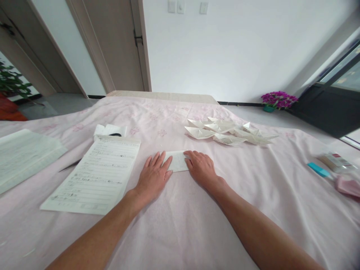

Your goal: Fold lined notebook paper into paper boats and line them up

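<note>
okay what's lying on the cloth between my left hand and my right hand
A white piece of paper lies there on the pink cloth, with the left hand and right hand touching its ends, seen in the head view.

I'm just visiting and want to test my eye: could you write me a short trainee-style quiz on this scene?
1. What do the left hand and right hand both touch?
A) a leafy plant
B) the white paper
C) a door handle

2. True or false: the boat-like papers lie farther off than the right hand.

3. Fill in: the potted flowers are ___ in colour.

Key: 1. B; 2. True; 3. purple
</note>
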Demonstrator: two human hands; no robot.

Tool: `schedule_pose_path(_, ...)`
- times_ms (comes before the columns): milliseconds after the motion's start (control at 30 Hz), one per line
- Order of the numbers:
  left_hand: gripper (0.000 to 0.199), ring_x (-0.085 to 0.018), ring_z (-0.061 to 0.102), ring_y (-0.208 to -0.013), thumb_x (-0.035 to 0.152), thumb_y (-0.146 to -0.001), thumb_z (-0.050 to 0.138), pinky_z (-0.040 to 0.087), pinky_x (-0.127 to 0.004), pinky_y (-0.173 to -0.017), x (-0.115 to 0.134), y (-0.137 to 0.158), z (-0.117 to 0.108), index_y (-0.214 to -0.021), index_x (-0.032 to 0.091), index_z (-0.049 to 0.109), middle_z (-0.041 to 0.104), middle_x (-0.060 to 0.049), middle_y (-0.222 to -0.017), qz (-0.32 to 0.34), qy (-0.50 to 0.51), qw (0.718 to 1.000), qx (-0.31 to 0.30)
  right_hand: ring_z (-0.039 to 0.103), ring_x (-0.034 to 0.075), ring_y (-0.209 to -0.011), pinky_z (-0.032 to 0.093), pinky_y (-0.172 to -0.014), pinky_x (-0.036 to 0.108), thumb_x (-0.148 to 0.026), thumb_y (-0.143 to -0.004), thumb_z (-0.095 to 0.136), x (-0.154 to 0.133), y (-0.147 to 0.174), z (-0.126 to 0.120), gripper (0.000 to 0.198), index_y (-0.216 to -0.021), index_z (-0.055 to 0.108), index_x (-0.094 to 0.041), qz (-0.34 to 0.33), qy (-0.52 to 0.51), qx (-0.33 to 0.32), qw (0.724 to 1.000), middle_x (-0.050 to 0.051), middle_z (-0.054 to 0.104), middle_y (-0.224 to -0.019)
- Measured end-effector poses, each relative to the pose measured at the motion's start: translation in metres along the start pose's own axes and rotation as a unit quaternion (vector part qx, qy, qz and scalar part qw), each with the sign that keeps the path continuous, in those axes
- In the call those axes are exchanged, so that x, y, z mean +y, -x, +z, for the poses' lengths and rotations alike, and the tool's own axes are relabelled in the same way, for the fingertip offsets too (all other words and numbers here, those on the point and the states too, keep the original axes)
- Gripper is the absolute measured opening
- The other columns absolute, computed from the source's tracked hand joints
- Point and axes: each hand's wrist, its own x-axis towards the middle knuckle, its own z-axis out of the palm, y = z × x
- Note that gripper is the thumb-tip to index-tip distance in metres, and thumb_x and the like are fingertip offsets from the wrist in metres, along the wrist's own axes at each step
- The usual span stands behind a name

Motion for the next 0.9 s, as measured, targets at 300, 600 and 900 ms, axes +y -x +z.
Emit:
schedule_pose_path(300, 0.051, -0.033, 0.030, -0.144, 0.036, -0.099, 0.036, 0.026, -0.056, -0.114, -0.004, 0.003, 0.010, -0.147, 0.017, 0.039, 0.035, -0.016, -0.155, -0.043, -0.017, 0.999, 0.002, 0.054, 0.026, -0.089, 0.034, -0.077, 0.037, -0.026, -0.098, 0.042, -0.001, 0.000, -0.003, 0.022, -0.111, 0.060, -0.023, -0.006, 0.084, 0.036, 0.996, 0.007, 0.063, -0.098)
schedule_pose_path(600, 0.060, -0.034, 0.029, -0.144, 0.049, -0.097, 0.040, 0.023, -0.056, -0.115, 0.003, 0.000, 0.009, -0.147, 0.015, 0.039, 0.034, -0.018, -0.155, -0.078, -0.019, 0.997, -0.005, 0.024, 0.033, -0.142, 0.017, -0.114, 0.050, -0.051, -0.095, 0.047, -0.024, 0.011, 0.010, 0.058, -0.142, 0.045, -0.018, -0.030, 0.007, 0.043, 0.999, 0.015, 0.038, -0.151)
schedule_pose_path(900, 0.050, -0.034, 0.027, -0.145, 0.038, -0.100, 0.033, 0.023, -0.057, -0.114, -0.004, 0.001, 0.003, -0.148, 0.025, 0.037, 0.031, -0.013, -0.157, -0.087, -0.016, 0.995, -0.041, 0.021, 0.030, -0.145, 0.019, -0.115, 0.047, -0.036, -0.098, 0.044, -0.012, 0.010, 0.006, 0.057, -0.150, 0.034, -0.015, 0.010, 0.005, 0.001, 1.000, 0.013, 0.034, -0.155)
